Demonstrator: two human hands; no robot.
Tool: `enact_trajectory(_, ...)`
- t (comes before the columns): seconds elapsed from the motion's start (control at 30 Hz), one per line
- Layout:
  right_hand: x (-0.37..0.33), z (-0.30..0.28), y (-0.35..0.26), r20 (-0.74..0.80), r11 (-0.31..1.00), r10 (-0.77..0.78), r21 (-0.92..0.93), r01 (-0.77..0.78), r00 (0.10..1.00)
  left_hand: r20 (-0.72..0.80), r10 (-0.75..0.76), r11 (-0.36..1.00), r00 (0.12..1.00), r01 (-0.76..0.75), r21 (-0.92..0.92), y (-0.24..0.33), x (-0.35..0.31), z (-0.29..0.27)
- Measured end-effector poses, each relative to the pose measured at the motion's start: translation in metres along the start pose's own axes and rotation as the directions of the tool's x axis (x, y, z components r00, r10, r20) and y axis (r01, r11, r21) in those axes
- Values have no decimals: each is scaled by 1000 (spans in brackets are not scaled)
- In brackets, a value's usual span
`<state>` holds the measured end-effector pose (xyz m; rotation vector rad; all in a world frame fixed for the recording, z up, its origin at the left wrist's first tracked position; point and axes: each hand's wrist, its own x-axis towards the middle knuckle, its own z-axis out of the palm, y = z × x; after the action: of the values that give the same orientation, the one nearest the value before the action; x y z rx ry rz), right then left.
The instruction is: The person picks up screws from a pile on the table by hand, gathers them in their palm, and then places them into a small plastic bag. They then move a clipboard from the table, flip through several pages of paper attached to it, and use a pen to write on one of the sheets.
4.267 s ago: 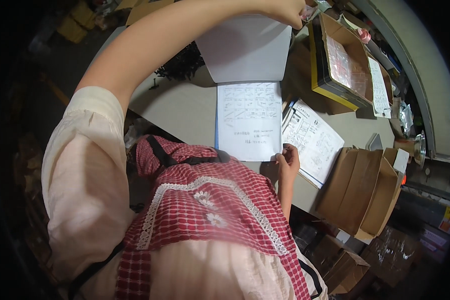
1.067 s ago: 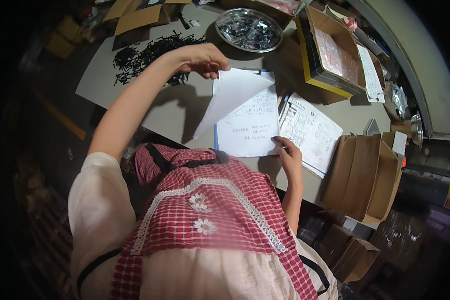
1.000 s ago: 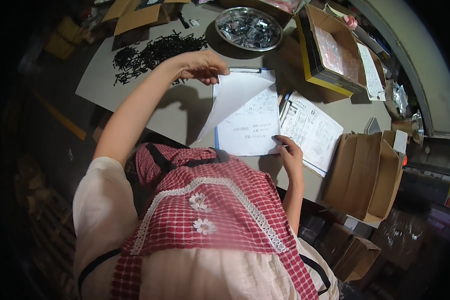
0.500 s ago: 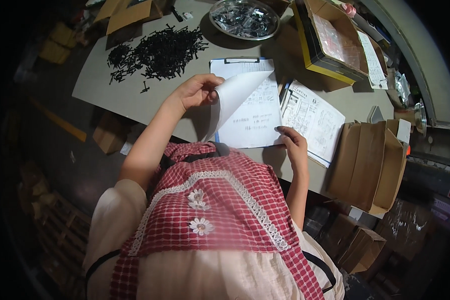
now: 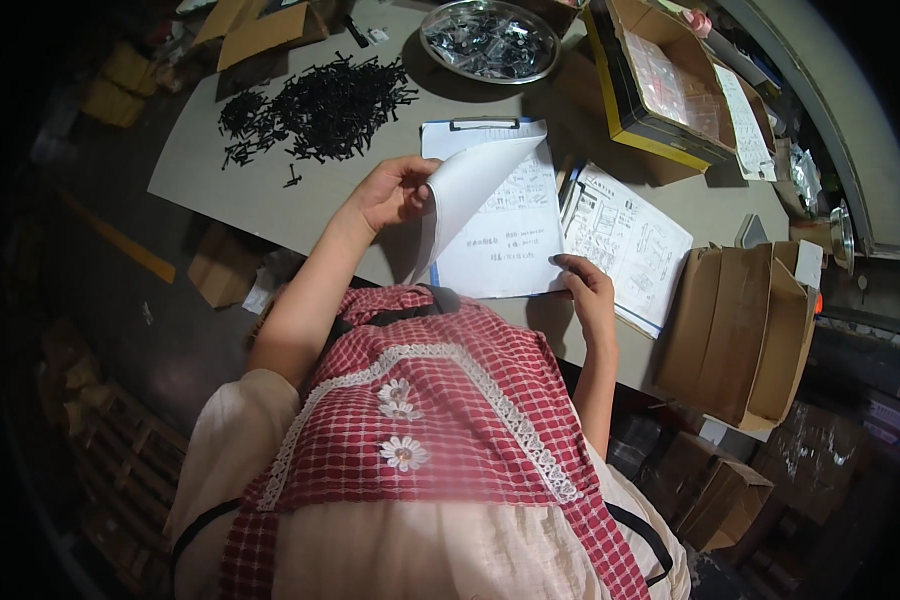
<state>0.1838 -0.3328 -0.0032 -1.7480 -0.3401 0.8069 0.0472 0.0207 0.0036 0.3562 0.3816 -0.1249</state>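
A clipboard (image 5: 541,215) with a dark clip at its far end lies by the table's near edge. My left hand (image 5: 395,195) is closed on the turned-up sheets of paper (image 5: 470,180), which curl away from the board's left side. Below them shows a page (image 5: 495,265) with printed drawings and handwriting. At the board's lower right corner is my right hand (image 5: 587,288), its thumb and fingers closed on the clipboard's edge. To the right, partly under the clipboard's side, rests a stack of printed sheets (image 5: 625,245).
A heap of black screw-like parts (image 5: 340,105) covers the table's far left. Behind the clipboard stands a round metal tray (image 5: 440,68) of small bagged parts. A cardboard box of clear bags (image 5: 660,85) is at the far right, and an open carton (image 5: 720,330) at the near right.
Hardly anything differs. My left forearm has shifted very slightly to the right; both hands keep their hold on the paper and the clipboard.
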Motion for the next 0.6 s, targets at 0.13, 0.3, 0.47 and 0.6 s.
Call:
enact_trajectory(0.13,2,-1,3,0,998,-29,-53,29,1000,93,-10,999,996,14,-51,1,-1,-3)
enact_trajectory(0.3,2,-1,1,-2,1000,-2,-30,2,1000,87,-4,999,996,7,-37,3,-3,-1)
enact_trajectory(0.47,2,0,-3,-1,999,40,-21,-40,999,122,-3,1000,993,6,-28,1,0,-5)
enact_trajectory(0.6,2,1,-4,-9,999,37,-34,-37,999,110,12,1000,994,-12,-3,-1,1,-1)
